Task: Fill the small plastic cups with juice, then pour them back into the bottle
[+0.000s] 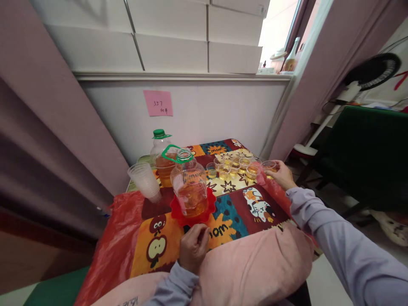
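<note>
My right hand point(283, 175) reaches out to the right edge of the table and grips a clear plastic cup point(269, 165) by its side. Left of that cup stand several clear plastic cups point(235, 166) with pale yellow liquid. My left hand point(194, 246) rests closed near the front of the table, its fingers curled and nothing visible in them. Just beyond it, an uncapped plastic jug point(190, 187) with a green handle stands upright in a red scalloped dish point(210, 209). Amber liquid fills the lower part of the jug.
A second jug point(164, 168) with a green cap stands behind the first. To the left, a stack of clear plastic cups point(145, 182) leans at a tilt. Red plastic sheeting point(119, 229) covers the table's left side. A pink note point(158, 103) is on the wall.
</note>
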{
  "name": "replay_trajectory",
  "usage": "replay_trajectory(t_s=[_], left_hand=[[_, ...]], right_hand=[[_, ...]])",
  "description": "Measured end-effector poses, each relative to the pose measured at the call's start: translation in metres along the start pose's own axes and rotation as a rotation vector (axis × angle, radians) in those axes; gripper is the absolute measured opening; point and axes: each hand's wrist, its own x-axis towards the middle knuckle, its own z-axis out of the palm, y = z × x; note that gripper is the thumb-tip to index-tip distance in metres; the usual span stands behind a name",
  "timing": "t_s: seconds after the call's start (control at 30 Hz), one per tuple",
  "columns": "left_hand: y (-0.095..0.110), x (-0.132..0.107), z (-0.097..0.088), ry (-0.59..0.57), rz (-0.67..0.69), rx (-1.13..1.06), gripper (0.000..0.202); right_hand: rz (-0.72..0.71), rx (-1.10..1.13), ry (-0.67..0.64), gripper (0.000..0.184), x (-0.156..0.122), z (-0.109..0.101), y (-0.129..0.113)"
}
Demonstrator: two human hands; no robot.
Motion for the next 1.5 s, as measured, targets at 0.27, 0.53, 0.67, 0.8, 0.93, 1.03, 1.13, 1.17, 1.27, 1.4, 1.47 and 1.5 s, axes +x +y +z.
replay_trajectory(t_s=[0.27,0.53,0.67,0.8,0.93,1.03,1.13,1.17,1.27,1.4,1.47,1.5], left_hand=[[0.003,0.001,-0.001,0.003,0.004,0.014,0.016],[0.002,0.001,0.0,-0.009,0.003,-0.001,0.016],[0.001,0.0,0.0,-0.019,-0.013,-0.006,0.016],[0.001,-0.001,0.0,-0.035,-0.022,-0.012,0.016],[0.001,-0.001,0.0,-0.044,-0.03,-0.013,0.018],[0.001,-0.001,0.0,-0.052,-0.035,-0.011,0.019],[0.002,-0.001,-0.001,-0.055,-0.033,-0.012,0.02],[0.002,-0.001,-0.001,-0.055,-0.032,-0.011,0.02],[0.003,-0.001,-0.001,-0.056,-0.031,-0.009,0.021],[0.003,0.0,-0.001,-0.06,-0.02,-0.01,0.02],[0.003,-0.001,-0.001,-0.06,-0.01,-0.011,0.019],[0.003,-0.001,-0.001,-0.059,-0.008,-0.011,0.019]], right_hand=[[-0.15,-0.316,-0.085,0.058,0.009,-0.007,-0.028],[-0.251,-0.508,-0.137,0.056,0.008,-0.006,-0.036],[-0.309,-0.574,-0.149,0.056,0.01,-0.004,-0.038],[-0.354,-0.612,-0.143,0.054,0.012,-0.003,-0.04],[-0.412,-0.632,-0.148,0.052,0.012,-0.002,-0.045],[-0.462,-0.642,-0.162,0.053,0.012,-0.003,-0.05],[-0.516,-0.653,-0.182,0.055,0.012,-0.004,-0.055],[-0.541,-0.662,-0.193,0.056,0.012,-0.004,-0.056],[-0.63,-0.707,-0.221,0.058,0.011,-0.003,-0.061],[-0.691,-0.728,-0.254,0.06,0.007,-0.004,-0.074],[-0.664,-0.64,-0.27,0.058,0.003,-0.007,-0.085],[-0.621,-0.544,-0.264,0.056,0.0,-0.01,-0.091]])
